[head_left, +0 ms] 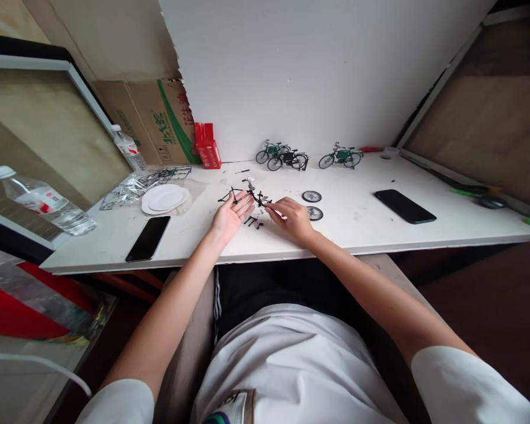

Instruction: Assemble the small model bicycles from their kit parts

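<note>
My left hand (229, 219) is turned palm up above the desk's front part, with a thin black model bicycle frame (234, 196) lying across its fingers near the thumb. My right hand (294, 218) is closed in a pinch at the right end of a curved black bicycle part (261, 201). Whether this part is joined to the frame I cannot tell. Small black parts (253, 222) lie on the desk between the hands. Two spoked wheels lie flat beside my right hand: the farther wheel (311, 196) in full view, the nearer wheel (314, 213) partly hidden behind the hand.
Several assembled model bicycles (341, 156) stand along the back wall. White plates (165, 198), a plastic parts frame (172, 173) and a phone (148, 238) lie left. Another phone (405, 206) lies right. Water bottles (44, 201), a red box (208, 146) and a carton (150, 121) stand left.
</note>
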Tool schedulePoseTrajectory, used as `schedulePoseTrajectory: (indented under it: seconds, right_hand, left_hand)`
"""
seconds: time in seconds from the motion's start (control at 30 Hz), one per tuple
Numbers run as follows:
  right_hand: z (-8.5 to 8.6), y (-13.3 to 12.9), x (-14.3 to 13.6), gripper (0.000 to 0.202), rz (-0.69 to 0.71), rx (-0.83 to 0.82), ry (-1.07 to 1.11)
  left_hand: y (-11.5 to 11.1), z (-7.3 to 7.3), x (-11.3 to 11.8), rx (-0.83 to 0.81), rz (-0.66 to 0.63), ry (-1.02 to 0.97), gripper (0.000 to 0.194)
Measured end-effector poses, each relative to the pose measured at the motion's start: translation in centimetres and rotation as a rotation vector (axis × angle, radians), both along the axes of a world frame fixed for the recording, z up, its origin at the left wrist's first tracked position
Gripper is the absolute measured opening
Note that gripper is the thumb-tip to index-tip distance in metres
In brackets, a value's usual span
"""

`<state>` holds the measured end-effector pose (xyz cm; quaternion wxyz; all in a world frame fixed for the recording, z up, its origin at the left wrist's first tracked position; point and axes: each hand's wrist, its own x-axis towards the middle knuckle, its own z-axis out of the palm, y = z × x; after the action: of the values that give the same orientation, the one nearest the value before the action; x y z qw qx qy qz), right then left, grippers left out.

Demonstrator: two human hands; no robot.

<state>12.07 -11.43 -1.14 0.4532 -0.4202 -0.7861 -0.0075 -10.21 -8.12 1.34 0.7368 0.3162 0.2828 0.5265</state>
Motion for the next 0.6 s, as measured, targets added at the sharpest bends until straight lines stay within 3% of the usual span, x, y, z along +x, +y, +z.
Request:
schedulePoseTrajectory:
  seconds: [0.43, 0.6]
  right_hand:
    - [0.2, -0.2, 0.1, 0.039, -0.047, 0.023, 0.067]
    - [0.2, 0.0, 0.3, 0.035, -0.085, 0.076, 0.101]
  left_hand:
    - [-0.6, -1.3, 0.1, 0.086, -0.109, -0.007, 0.025]
    - [-0.7, -1.6, 0.1, 0.136, -0.142, 0.03, 0.038]
